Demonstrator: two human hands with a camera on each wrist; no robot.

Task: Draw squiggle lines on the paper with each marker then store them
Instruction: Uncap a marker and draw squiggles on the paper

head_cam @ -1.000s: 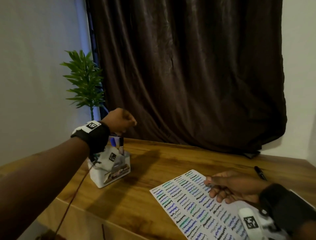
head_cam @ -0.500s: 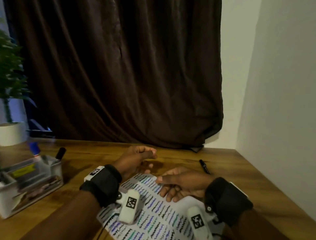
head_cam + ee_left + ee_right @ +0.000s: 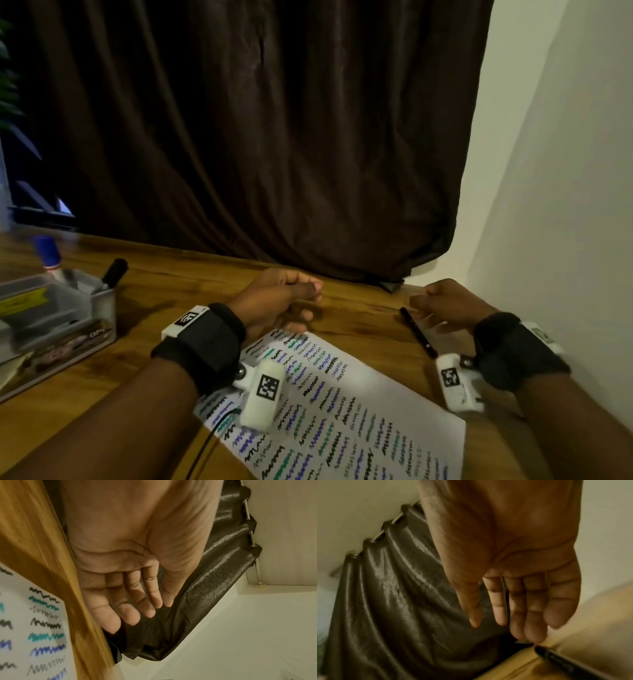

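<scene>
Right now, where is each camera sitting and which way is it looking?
Head: on the person's head, looking down at the wooden table, paper, storage box; both forearms, left hand and right hand show.
Left wrist: under the left wrist, looking along the open palm at the curtain; paper beside it.
Right wrist: under the right wrist, looking along relaxed fingers; black marker just below the fingertips.
Shared: head and right wrist both show that marker.
</scene>
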